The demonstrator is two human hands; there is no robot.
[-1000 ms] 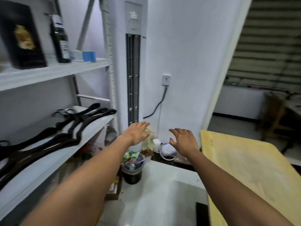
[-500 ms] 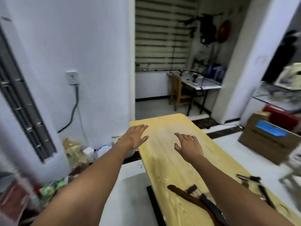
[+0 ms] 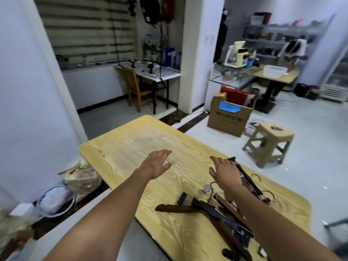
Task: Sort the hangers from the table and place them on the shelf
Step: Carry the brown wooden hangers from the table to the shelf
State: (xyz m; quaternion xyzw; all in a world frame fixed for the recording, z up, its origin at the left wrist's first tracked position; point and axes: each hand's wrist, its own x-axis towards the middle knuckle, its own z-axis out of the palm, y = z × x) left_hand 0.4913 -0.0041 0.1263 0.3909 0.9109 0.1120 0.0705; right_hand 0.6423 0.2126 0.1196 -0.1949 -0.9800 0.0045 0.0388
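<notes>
Left hand (image 3: 157, 163) and right hand (image 3: 225, 171) outstretched, fingers loose, holding nothing, over wooden table (image 3: 131, 147), hangers (image 3: 216, 210) heaped near right, perhaps tangled.

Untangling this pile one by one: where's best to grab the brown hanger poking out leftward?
Take the brown hanger by its free arm, from the left, probably with the left hand: that end lies flat on bare table, clear of the other hangers.
</notes>
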